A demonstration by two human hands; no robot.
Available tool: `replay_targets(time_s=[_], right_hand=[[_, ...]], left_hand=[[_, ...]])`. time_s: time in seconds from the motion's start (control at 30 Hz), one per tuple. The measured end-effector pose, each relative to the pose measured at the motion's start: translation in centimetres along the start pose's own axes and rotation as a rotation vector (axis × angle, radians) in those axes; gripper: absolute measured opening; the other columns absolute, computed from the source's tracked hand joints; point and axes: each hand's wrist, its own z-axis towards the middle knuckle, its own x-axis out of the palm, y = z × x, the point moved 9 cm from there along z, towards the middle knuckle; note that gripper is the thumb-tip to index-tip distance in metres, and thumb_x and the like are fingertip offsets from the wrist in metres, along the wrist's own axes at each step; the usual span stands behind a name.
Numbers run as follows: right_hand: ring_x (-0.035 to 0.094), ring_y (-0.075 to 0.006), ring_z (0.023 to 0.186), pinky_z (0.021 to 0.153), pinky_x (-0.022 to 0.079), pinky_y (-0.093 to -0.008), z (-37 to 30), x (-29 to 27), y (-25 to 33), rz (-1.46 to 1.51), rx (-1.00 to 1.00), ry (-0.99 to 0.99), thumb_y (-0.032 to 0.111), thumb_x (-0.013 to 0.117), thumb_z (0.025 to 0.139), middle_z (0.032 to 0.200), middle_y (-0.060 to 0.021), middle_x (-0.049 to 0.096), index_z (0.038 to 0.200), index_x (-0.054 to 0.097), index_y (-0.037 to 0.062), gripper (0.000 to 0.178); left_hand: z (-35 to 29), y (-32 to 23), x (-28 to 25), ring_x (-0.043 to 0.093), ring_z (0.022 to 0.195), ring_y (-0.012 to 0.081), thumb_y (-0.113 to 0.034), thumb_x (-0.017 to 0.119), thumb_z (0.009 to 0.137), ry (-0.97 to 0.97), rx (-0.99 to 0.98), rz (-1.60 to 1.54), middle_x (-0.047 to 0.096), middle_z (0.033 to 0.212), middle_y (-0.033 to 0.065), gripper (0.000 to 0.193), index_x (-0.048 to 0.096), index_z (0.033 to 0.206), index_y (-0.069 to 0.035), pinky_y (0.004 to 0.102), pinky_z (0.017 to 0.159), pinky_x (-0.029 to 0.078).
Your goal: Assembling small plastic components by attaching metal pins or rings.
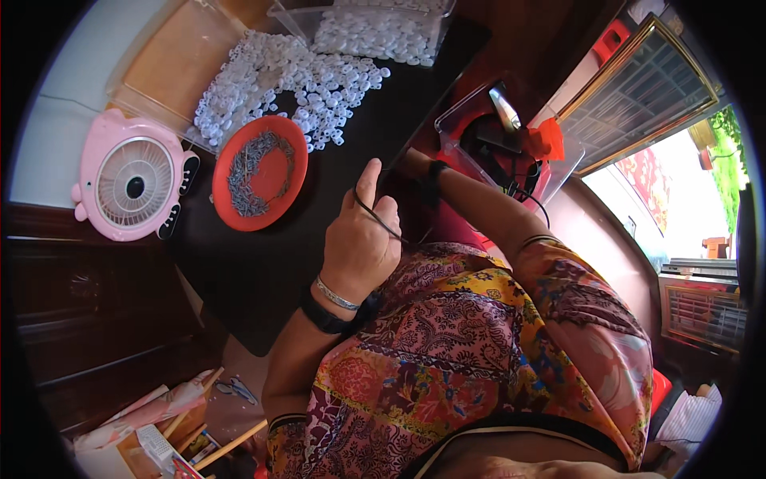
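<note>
Black tbl [231, 279] w/ red dish [271, 173], pink fan [136, 188]; L fingers [368, 182] (under cord [373, 214]), R hand [412, 164]: grip unclear.

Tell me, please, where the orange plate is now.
In the head view, the orange plate is left of centre on the black table, between the pink fan and the left hand.

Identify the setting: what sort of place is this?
Probably a home room doubling as a workspace: a pink fan, dark wooden furniture, and a black tabletop with heaped small white pieces.
</note>
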Motion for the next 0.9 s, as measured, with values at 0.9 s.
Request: replay_targets(time_s=[0.9], right_hand=[[0.064, -0.0321, 0.093, 0.079, 0.052, -0.0453, -3.7, 8.1, 6.0, -1.131, -0.22, 0.572, 0.023, 0.05, 0.087, 0.093, -0.014, 0.067, 0.095, 0.067, 0.0081, 0.024]], left_hand=[[-0.8, 3.3, -1.0, 0.061, 0.07, 0.0239, -0.005, 0.054, 0.083, 0.319, -0.04, -0.461, 0.061, 0.082, 0.0152, 0.011, 0.057, 0.087, 0.005, 0.0318, 0.063, 0.047]])
